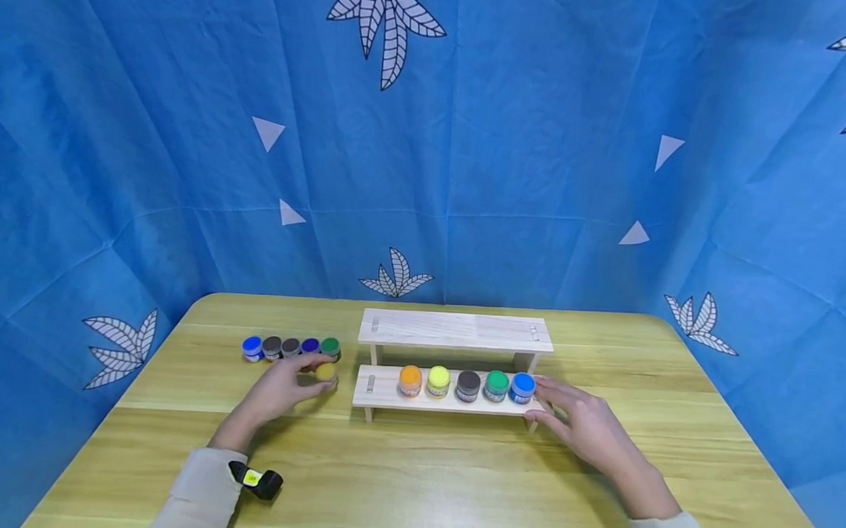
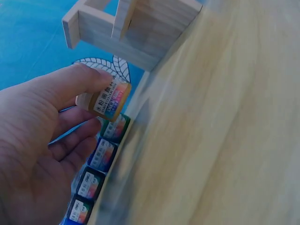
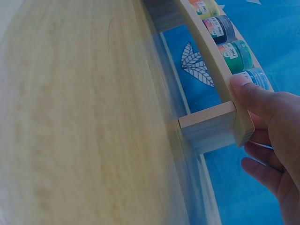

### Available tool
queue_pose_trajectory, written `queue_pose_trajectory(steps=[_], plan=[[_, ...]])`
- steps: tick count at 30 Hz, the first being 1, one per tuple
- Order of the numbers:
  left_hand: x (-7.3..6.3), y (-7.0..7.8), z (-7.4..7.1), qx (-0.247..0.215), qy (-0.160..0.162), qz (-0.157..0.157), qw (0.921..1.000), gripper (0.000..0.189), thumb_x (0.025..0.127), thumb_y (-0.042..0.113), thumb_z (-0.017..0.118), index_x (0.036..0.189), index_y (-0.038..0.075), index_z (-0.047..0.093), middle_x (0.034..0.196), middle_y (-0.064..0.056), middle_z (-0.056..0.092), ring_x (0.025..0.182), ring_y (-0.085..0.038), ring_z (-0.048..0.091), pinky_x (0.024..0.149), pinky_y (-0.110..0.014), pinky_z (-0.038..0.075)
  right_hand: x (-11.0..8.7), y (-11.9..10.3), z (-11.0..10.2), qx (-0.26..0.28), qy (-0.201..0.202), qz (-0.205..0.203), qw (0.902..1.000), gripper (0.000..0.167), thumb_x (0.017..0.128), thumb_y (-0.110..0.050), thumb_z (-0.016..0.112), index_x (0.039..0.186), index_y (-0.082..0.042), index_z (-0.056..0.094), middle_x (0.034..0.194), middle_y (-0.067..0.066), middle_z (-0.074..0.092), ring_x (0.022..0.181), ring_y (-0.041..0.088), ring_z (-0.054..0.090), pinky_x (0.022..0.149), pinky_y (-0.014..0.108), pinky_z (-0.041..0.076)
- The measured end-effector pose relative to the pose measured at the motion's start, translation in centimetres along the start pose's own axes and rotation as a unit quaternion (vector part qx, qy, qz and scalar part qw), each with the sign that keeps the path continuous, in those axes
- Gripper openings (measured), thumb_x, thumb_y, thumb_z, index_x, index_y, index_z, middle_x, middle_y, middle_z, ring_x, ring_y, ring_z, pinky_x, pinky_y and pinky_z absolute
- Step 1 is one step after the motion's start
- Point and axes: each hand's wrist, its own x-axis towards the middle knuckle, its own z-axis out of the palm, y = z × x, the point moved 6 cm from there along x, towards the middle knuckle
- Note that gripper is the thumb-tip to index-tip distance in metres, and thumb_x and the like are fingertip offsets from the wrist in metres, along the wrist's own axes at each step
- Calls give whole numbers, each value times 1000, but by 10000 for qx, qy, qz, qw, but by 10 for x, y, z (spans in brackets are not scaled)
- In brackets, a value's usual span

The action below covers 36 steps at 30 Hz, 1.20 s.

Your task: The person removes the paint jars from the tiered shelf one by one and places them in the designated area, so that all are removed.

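I judge this about half done: five jars [image 1: 290,348] wait on the surface [image 1: 416,473], and beside them my left hand [image 1: 282,389] has its fingers clamped on a squat mustard jar [image 1: 326,372] with a printed label. Five others [image 1: 468,385] line the lower shelf [image 1: 385,381]; whether my right hand's [image 1: 588,427] fingers grip its end, I cannot tell.

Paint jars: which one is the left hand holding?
The ochre-yellow jar, pinched in the left hand; the others stand, five on the table and five on the lower shelf.
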Motion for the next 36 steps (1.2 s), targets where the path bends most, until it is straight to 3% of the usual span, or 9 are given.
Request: queue_pose_trajectory(steps=[12, 17, 26, 31, 36], plan=[[-3, -12, 5, 99, -423, -80, 9990, 47, 86, 32, 77, 127, 12, 66, 116, -3, 65, 104, -21, 60, 91, -45, 49, -1, -1, 1, 38, -66, 54, 10000, 48, 85, -39, 75, 123, -11, 70, 125, 9, 65, 108, 33, 65, 85, 51, 54], [-2, -12, 7, -4, -448, 31, 9990, 47, 85, 30, 78, 127, 11, 65, 112, 0, 65, 100, -17, 59, 87, -41, 50, -1, -1, 1, 20, -33, 70, 10000, 48, 85, -38, 75, 123, -9, 69, 125, 9, 66, 107, 33, 65, 85, 51, 54], [-2, -13, 9, -134, -477, -18, 9988, 50, 85, 36, 77, 129, 14, 65, 120, -2, 64, 107, -20, 59, 93, -44, 48, -1, 0, 0, 20, -156, 205, 9997, 46, 86, -40, 73, 121, -10, 71, 123, 9, 66, 108, 33, 65, 86, 51, 53], [-3, -8, 5, -159, -395, -18, 9991, 55, 83, 35, 80, 130, 12, 63, 120, -2, 63, 105, -21, 58, 93, -46, 48, -2, 0, 1, -5, -170, 238, 9996, 47, 86, -41, 73, 122, -9, 70, 123, 9, 67, 108, 33, 65, 87, 51, 53], [-4, 6, -2, -194, -235, 215, 9993, 55, 84, 33, 78, 132, 12, 62, 129, -6, 61, 115, -31, 57, 97, -54, 46, -1, 1, 1, -7, -138, 214, 9997, 48, 86, -41, 73, 123, -10, 70, 123, 9, 66, 108, 33, 65, 87, 51, 53]])
